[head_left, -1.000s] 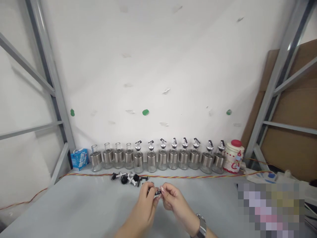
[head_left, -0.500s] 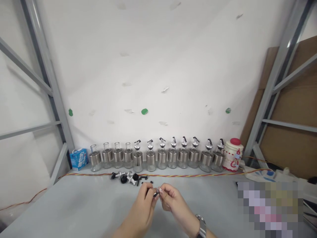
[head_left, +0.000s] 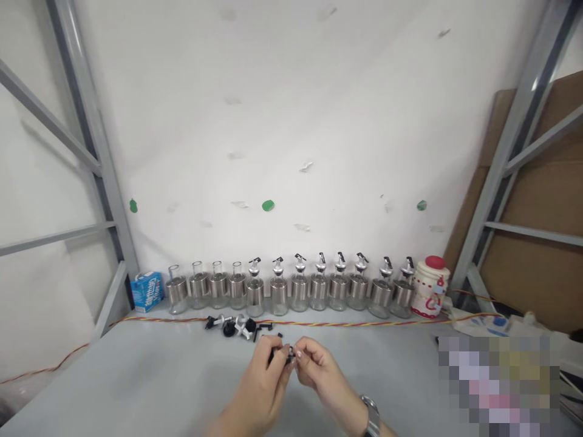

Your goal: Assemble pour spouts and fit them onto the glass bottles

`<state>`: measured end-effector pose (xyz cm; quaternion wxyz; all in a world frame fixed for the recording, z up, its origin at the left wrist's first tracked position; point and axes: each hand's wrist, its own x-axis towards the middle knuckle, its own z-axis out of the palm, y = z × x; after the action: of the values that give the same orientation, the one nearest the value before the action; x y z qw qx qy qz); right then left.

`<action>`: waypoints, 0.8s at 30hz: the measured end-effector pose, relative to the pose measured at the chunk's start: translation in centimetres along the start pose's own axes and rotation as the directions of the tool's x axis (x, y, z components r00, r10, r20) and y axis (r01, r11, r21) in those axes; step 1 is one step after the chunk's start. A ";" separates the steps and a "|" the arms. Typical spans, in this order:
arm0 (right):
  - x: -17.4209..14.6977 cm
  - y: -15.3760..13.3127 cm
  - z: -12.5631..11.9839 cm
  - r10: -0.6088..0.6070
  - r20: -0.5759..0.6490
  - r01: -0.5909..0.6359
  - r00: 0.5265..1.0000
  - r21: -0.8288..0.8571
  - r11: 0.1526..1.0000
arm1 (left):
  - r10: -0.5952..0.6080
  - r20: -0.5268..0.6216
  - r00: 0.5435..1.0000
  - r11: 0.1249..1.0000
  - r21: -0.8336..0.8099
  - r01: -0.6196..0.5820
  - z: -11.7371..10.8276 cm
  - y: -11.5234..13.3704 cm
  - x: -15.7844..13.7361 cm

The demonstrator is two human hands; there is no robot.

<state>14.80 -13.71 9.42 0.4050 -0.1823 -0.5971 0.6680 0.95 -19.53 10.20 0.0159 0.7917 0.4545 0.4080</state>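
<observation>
My left hand (head_left: 264,376) is closed around a small black-and-silver pour spout (head_left: 289,353), mostly hidden by the fingers. At its silver end, the thumb and forefinger of my right hand (head_left: 319,367) are pinched together, tips almost meeting those of my left. Any smaller part between them cannot be made out. Just beyond the hands lie several loose silver pour spouts with black stoppers (head_left: 237,328). Small black levers (head_left: 257,332) are scattered beside them on the grey table (head_left: 136,376).
Along the wall stands a row of glass bottles with steel sleeves; several right-hand ones carry pour spouts (head_left: 299,262), the left ones have bare necks (head_left: 197,268). A blue box (head_left: 147,291), a red-lidded jar (head_left: 430,288), a twisted wire (head_left: 173,319) and a power strip (head_left: 514,325) are around.
The pour spout has turned slightly between my fingers, and my fingertips have shifted a little on it. The whole view has moved slightly; the bottles and loose parts stay put.
</observation>
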 end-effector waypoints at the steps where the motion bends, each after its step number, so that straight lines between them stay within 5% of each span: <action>1: 0.0 -0.2 0.0 0.011 0.000 -0.011 1.000 -0.017 1.000 | 0.004 0.002 1.000 1.000 0.016 -0.004 0.1 -0.1 -0.1; 24: -0.3 0.0 0.0 -0.074 -0.030 0.067 0.997 -0.187 0.980 | 0.017 0.021 1.000 1.000 -0.013 -0.016 0.1 -0.2 0.0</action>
<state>15.01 -13.90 9.32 0.4205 -0.2102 -0.6555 0.5911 0.86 -19.38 10.05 0.0225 0.7995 0.4450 0.4029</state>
